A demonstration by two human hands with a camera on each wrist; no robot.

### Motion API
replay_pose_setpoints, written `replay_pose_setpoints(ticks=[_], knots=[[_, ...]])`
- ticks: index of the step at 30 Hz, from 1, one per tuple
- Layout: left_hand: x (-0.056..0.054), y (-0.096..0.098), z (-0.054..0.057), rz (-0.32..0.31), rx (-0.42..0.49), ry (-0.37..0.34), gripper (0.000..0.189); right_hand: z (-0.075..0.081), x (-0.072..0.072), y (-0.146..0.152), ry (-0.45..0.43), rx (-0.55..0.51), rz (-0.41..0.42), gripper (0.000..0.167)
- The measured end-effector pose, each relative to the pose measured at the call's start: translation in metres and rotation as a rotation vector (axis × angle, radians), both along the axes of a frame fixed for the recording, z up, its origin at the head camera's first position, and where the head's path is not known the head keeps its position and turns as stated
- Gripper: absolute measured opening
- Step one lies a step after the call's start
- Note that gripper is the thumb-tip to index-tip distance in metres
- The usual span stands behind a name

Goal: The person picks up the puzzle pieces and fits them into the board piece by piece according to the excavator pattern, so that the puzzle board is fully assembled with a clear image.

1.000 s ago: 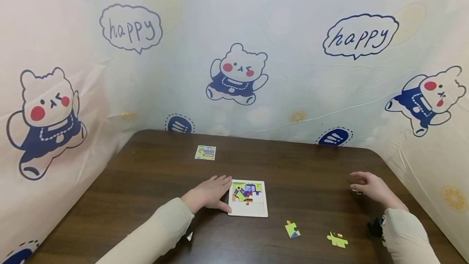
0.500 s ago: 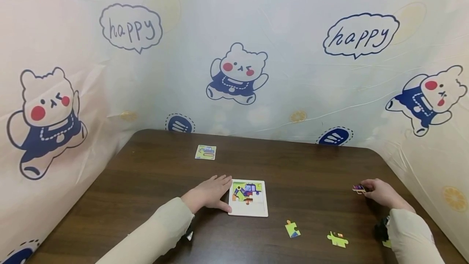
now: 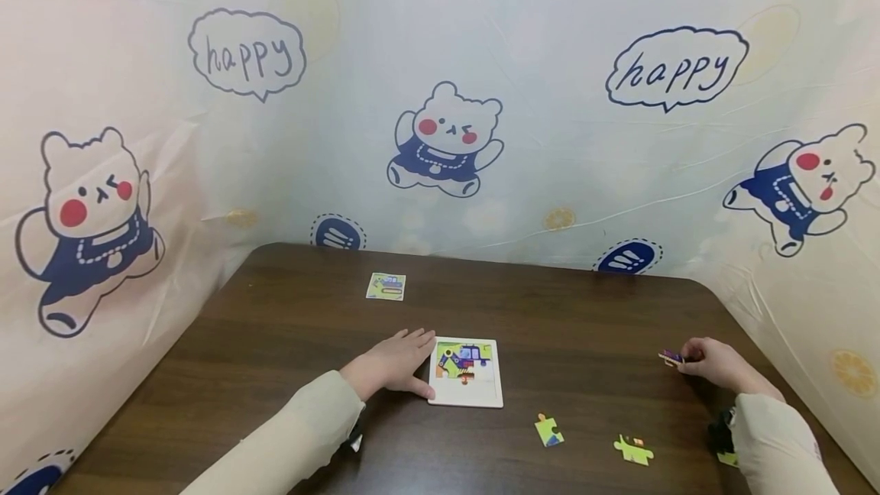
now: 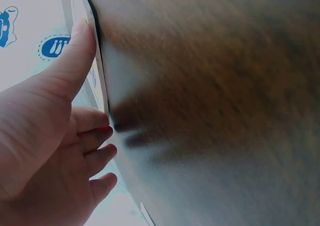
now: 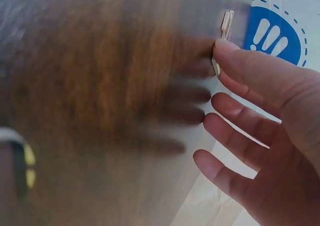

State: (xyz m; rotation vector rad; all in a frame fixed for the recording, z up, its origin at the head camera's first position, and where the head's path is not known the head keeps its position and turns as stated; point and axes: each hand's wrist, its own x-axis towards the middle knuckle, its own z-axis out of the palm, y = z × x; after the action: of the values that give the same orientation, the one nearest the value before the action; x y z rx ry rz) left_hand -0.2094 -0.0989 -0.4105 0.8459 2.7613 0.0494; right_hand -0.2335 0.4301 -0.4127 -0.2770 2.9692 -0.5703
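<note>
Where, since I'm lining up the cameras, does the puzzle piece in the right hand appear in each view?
Head: right of centre, the puzzle piece pinched in the right hand.
Left wrist: not in the picture.
Right wrist: upper right, the puzzle piece seen nearly edge-on.
Shared landmark: the brown table, in all three.

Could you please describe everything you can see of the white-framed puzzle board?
The puzzle board is roughly square, with a white rim. Joined pieces fill much of its upper part, showing part of a purple excavator on green; the lower strip and lower right are bare white. It lies flat near the middle of the dark brown table, and the left hand touches its left edge with thumb and a finger. Its material is unclear.
</note>
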Motion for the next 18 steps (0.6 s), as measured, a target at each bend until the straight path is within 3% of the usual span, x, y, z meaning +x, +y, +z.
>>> replay_pose_setpoints(ticks=[8, 18], knots=[[-0.002, 0.000, -0.001, 0.001, -0.007, 0.000, 0.087, 0.002, -0.001, -0.008, 0.033, -0.005, 0.001, 0.021], [-0.001, 0.001, -0.002, 0.002, -0.012, 0.004, 0.088, 0.020, -0.010, -0.052, 0.152, -0.079, 0.060, 0.024]])
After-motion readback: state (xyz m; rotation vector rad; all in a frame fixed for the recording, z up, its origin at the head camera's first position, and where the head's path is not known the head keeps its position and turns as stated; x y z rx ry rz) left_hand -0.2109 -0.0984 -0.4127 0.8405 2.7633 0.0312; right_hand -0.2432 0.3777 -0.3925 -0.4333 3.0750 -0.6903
